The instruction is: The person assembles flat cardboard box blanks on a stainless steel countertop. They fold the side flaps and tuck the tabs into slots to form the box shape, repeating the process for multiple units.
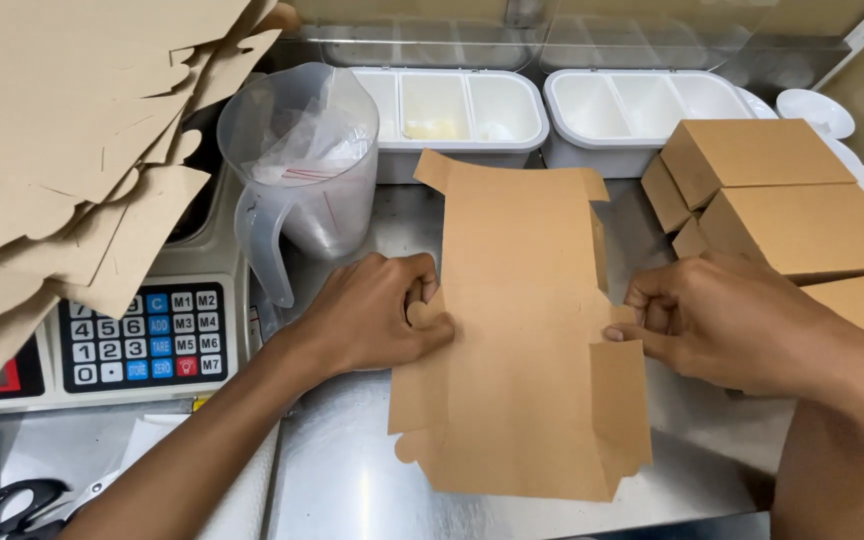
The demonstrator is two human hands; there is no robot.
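A flat brown cardboard box blank [517, 330] lies on the steel counter [342, 470] in front of me. My left hand [372, 310] pinches its left side flap between thumb and fingers. My right hand [732, 320] pinches the right side flap at about the same height. The right edge of the blank is partly raised. Both hands grip the same blank from opposite sides.
A stack of unfolded cardboard blanks [62, 140] rests on a scale with a keypad [142, 335] at the left. A clear plastic jug [302, 170] stands behind my left hand. White compartment trays [452, 110] line the back. Folded brown boxes [782, 195] sit at the right. Scissors [12, 505] lie bottom left.
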